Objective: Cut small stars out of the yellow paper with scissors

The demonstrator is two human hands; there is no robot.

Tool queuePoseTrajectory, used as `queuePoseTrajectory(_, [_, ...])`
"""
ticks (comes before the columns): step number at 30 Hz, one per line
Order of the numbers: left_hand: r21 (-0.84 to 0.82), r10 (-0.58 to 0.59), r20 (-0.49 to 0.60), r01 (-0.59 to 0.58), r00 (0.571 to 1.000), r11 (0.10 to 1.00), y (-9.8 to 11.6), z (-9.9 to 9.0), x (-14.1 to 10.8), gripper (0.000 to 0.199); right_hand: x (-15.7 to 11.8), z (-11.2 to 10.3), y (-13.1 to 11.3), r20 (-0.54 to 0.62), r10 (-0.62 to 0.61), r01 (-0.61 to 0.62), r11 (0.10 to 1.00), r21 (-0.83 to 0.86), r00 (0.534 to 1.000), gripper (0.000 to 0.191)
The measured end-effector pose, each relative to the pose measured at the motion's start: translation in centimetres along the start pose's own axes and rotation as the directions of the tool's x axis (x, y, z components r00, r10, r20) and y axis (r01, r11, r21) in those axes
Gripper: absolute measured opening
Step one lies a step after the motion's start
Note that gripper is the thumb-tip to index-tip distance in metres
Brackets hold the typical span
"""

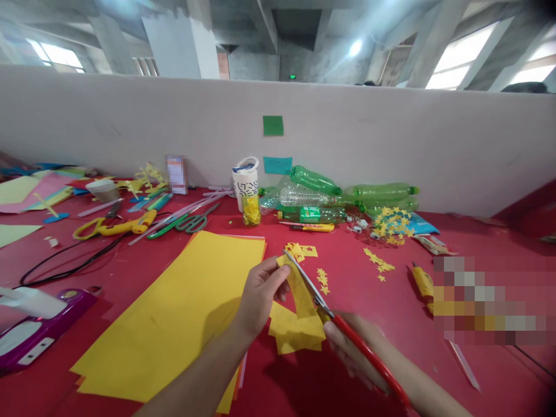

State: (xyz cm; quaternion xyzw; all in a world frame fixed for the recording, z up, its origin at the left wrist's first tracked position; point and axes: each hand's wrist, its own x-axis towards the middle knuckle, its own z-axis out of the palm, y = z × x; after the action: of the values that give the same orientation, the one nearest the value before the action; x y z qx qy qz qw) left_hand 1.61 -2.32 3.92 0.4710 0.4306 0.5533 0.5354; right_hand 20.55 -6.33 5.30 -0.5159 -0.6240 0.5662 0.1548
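My left hand point(264, 289) is closed in a pinch on a strip of yellow paper point(299, 289). Red-handled scissors point(360, 344) are in my right hand point(351, 347), their blades parted along the strip's right edge. Below the strip, more yellow paper pieces point(295, 336) lie on the red table. Just past my left hand sits a small pile of yellow scraps point(295, 251), one with a star-shaped hole. Small yellow paper stars point(322, 281) lie right of the blades, and more stars point(377, 262) farther right.
A stack of large yellow sheets point(182, 318) lies left. Behind stand a patterned cup point(245, 182) and plastic bottles point(310, 197), with a yellow cutter point(313, 227) before them. Green-handled scissors point(195, 220), a yellow glue gun point(125, 225) and a purple power strip point(47, 324) are left.
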Motion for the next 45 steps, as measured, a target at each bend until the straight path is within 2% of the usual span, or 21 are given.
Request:
queuePoseTrajectory(13, [-0.068, 0.009, 0.007, -0.008, 1.0, 0.998, -0.4, -0.1, 0.1, 0.02, 0.8, -0.4, 1.4, 0.013, -0.053, 0.054, 0.998, -0.036, 0.998, 0.053])
queuePoseTrajectory(19, [-0.133, 0.022, -0.016, -0.024, 1.0, 0.991, -0.4, -0.2, 0.2, 0.024, 1.0, -0.5, 2.0, -0.01, -0.059, 0.059, 0.997, -0.043, 0.998, 0.052])
queuePoseTrajectory(23, [-0.278, -0.056, -0.007, 0.052, 0.998, 0.959, 0.0, -0.4, 0.4, 0.021, 0.8, -0.7, 1.5, -0.037, -0.004, 0.003, 0.999, -0.042, 0.999, 0.053])
queuePoseTrajectory(28, [-0.5, -0.216, 0.029, 0.201, 0.976, 0.842, 0.1, -0.5, 0.8, 0.015, 0.7, -0.8, 1.7, -0.032, -0.002, 0.004, 0.997, 0.077, 0.999, 0.053])
queuePoseTrajectory(30, [-0.42, -0.246, 0.102, 0.266, 0.964, 0.868, -0.4, -0.1, 0.7, 0.016, 0.8, -0.7, 2.3, -0.003, -0.033, 0.033, 0.983, 0.182, 0.999, 0.052])
queuePoseTrajectory(31, [-0.32, -0.232, 0.157, 0.272, 0.96, 0.908, -0.7, 0.1, 0.5, 0.018, 0.8, -0.6, 2.6, 0.014, -0.04, 0.036, 0.974, 0.224, 0.999, 0.051])
queuePoseTrajectory(33, [-0.067, -0.215, 0.276, 0.242, 0.937, 0.968, -1.2, 0.7, -0.1, 0.018, 0.9, -0.5, 3.1, 0.032, -0.06, 0.049, 0.964, 0.263, 0.998, 0.051])
queuePoseTrajectory(35, [0.073, -0.179, 0.266, 0.166, 0.947, 0.983, -1.2, 1.2, -0.7, 0.022, 1.0, -0.5, 3.2, 0.025, -0.07, 0.061, 0.961, 0.269, 0.997, 0.051])
queuePoseTrajectory(37, [0.116, -0.117, 0.263, 0.089, 0.958, 0.989, -0.9, 1.3, -1.0, 0.021, 1.0, -0.5, 3.0, -0.001, -0.059, 0.057, 0.965, 0.255, 0.998, 0.05])
queuePoseTrajectory(41, [0.019, 0.031, 0.137, -0.034, 0.99, 0.999, -0.1, 0.9, -1.0, 0.033, 0.9, -0.2, 2.0, -0.047, -0.054, 0.062, 0.977, 0.203, 0.997, 0.052])
queuePoseTrajectory(45, [-0.199, 0.061, 0.013, -0.057, 0.998, 0.978, -0.2, 0.9, -0.7, 0.042, 0.8, 0.5, 1.4, -0.025, -0.003, 0.008, 0.98, 0.201, 1.0, 0.051])
